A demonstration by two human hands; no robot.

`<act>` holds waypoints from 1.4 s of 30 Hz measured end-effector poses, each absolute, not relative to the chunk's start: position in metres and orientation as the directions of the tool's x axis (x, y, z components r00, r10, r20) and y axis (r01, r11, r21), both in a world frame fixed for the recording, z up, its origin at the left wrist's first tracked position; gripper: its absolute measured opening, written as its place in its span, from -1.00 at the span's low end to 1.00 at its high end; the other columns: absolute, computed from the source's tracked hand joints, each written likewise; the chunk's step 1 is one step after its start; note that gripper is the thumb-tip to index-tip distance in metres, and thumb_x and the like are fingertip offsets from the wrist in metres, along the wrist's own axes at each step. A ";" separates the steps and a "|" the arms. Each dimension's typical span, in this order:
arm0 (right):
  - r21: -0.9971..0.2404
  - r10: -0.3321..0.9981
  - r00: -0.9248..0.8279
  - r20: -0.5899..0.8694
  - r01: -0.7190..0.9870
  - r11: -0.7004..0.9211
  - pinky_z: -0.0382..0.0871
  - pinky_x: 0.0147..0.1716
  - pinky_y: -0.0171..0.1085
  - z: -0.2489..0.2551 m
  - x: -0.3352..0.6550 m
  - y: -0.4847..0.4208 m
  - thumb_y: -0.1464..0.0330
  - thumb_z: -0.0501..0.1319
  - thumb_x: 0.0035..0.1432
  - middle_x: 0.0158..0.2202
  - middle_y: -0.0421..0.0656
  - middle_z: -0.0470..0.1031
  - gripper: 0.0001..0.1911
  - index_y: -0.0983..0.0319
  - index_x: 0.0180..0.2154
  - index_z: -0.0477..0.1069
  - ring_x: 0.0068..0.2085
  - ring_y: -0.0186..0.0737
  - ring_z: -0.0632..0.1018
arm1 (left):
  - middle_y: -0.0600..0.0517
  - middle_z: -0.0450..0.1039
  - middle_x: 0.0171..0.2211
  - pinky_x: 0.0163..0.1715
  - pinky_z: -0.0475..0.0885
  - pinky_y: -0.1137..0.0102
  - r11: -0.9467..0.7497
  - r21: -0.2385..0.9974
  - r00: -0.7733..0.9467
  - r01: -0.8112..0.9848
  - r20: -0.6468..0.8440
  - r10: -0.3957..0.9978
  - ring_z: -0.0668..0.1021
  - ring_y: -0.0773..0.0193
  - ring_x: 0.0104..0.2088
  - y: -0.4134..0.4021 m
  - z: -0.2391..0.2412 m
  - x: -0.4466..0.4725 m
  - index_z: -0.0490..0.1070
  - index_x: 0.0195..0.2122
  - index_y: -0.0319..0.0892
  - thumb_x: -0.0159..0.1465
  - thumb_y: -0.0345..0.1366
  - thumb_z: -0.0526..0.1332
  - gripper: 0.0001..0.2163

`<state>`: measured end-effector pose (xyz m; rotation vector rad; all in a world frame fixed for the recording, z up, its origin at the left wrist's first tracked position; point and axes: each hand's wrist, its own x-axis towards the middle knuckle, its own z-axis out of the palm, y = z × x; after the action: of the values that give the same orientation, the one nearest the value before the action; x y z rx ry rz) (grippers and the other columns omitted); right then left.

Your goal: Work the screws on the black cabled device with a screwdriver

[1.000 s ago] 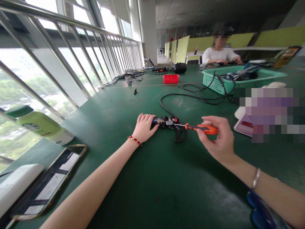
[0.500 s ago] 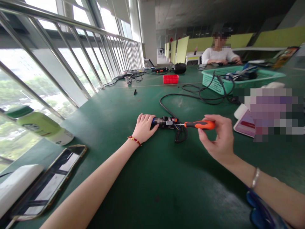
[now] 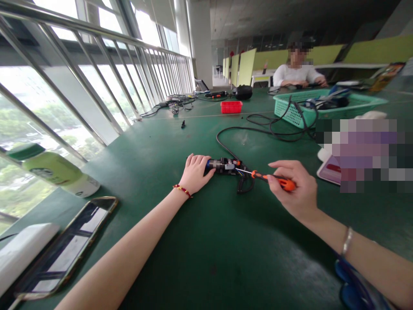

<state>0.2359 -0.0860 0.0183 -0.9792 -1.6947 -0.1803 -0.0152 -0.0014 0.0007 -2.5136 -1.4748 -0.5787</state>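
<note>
The left hand [image 3: 194, 175] clasps a cylindrical tool [image 3: 226, 166], the right hand [image 3: 298, 189] a slim-shafted, bulbous-handled screwdriver [image 3: 262, 176].

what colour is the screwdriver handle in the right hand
The screwdriver handle is orange with dark grey or black parts, best seen in the head view.

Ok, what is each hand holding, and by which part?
The right hand holds the screwdriver by its orange-and-black handle. The left hand holds the device by the end farther from the screwdriver.

No text is legible; the bottle [image 3: 66, 175] bears a blurred emblem [image 3: 45, 172].
</note>
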 end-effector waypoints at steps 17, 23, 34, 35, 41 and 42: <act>-0.384 0.479 0.032 0.877 0.645 0.660 0.42 -0.27 -0.12 0.014 0.237 -0.085 0.44 0.26 -0.04 -0.24 -0.12 0.42 -0.59 0.17 -0.10 0.31 -0.25 -0.15 0.49 | -0.07 0.37 -0.07 0.21 0.03 0.10 -0.502 0.052 0.436 0.863 0.423 0.794 0.36 0.11 0.01 -0.002 0.000 -0.015 0.27 0.00 -0.19 0.27 -0.14 0.04 -0.67; -0.368 0.531 -0.041 0.846 0.676 0.639 0.40 -0.33 -0.16 0.015 0.236 -0.087 0.44 0.26 -0.02 -0.43 -0.20 0.43 -0.75 0.16 -0.23 0.37 -0.37 -0.20 0.47 | -0.07 0.36 -0.06 0.21 0.03 0.11 -0.498 0.043 0.435 0.866 0.426 0.793 0.35 0.11 0.02 -0.002 0.000 -0.016 0.27 0.00 -0.18 0.27 -0.15 0.03 -0.67; -0.348 0.508 -0.038 0.861 0.685 0.641 0.42 -0.35 -0.20 0.018 0.237 -0.087 0.43 0.26 -0.01 -0.35 -0.18 0.44 -0.74 0.16 -0.21 0.36 -0.37 -0.23 0.48 | -0.08 0.36 -0.06 0.21 0.03 0.10 -0.501 0.047 0.436 0.864 0.426 0.793 0.35 0.11 0.02 -0.002 0.000 -0.016 0.27 0.00 -0.19 0.27 -0.15 0.03 -0.67; -0.353 0.496 -0.022 0.868 0.674 0.648 0.42 -0.33 -0.19 0.017 0.237 -0.087 0.43 0.26 -0.02 -0.31 -0.16 0.44 -0.69 0.16 -0.17 0.35 -0.32 -0.20 0.49 | -0.08 0.36 -0.06 0.21 0.03 0.11 -0.500 0.048 0.435 0.865 0.425 0.794 0.35 0.11 0.02 -0.002 0.000 -0.016 0.27 0.00 -0.19 0.27 -0.15 0.03 -0.67; -0.355 0.534 -0.055 0.843 0.690 0.631 0.43 -0.38 -0.20 0.017 0.236 -0.088 0.42 0.25 -0.01 -0.43 -0.21 0.42 -0.75 0.15 -0.22 0.36 -0.39 -0.23 0.48 | -0.06 0.36 -0.05 0.21 0.03 0.09 -0.500 0.057 0.433 0.864 0.423 0.796 0.35 0.11 0.02 -0.002 0.000 -0.015 0.26 0.00 -0.16 0.27 -0.15 0.03 -0.68; -0.354 0.535 -0.054 0.843 0.693 0.628 0.43 -0.38 -0.20 0.017 0.236 -0.088 0.42 0.25 -0.01 -0.43 -0.21 0.42 -0.75 0.15 -0.22 0.36 -0.40 -0.23 0.47 | -0.06 0.36 -0.05 0.21 0.03 0.09 -0.500 0.057 0.432 0.864 0.423 0.796 0.35 0.11 0.02 -0.002 0.000 -0.015 0.26 0.00 -0.16 0.27 -0.15 0.03 -0.68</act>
<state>0.2358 -0.0878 0.0174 -1.0097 -1.7167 -0.1730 -0.0153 -0.0023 0.0004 -2.5127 -1.4708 -0.6026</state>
